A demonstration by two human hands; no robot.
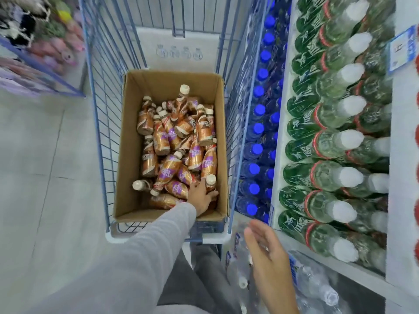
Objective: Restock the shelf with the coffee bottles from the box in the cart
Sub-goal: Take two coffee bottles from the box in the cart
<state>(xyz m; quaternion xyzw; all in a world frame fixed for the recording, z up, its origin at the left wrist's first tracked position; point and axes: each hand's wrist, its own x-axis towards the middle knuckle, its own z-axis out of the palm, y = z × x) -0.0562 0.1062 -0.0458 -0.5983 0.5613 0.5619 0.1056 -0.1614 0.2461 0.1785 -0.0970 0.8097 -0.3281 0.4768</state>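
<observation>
An open cardboard box [172, 81] sits in a blue wire cart [99, 123]. Inside lie several brown-and-orange coffee bottles [169, 141] with cream caps, jumbled on their sides. My left hand [201, 197] reaches into the box's near right corner, and its fingers curl round one coffee bottle [210, 181] that stands cap up. My right hand [265, 248] hovers outside the cart, near its front right corner, fingers straight and holding nothing. The shelf [394, 225] stands at the right.
The shelf at the right holds rows of green-labelled bottles with white caps [340, 141] and blue-capped water bottles [258, 130]. Clear water bottles [317, 288] lie low beside my right hand. A bin of soft toys [45, 41] stands at the far left. Grey floor lies to the left.
</observation>
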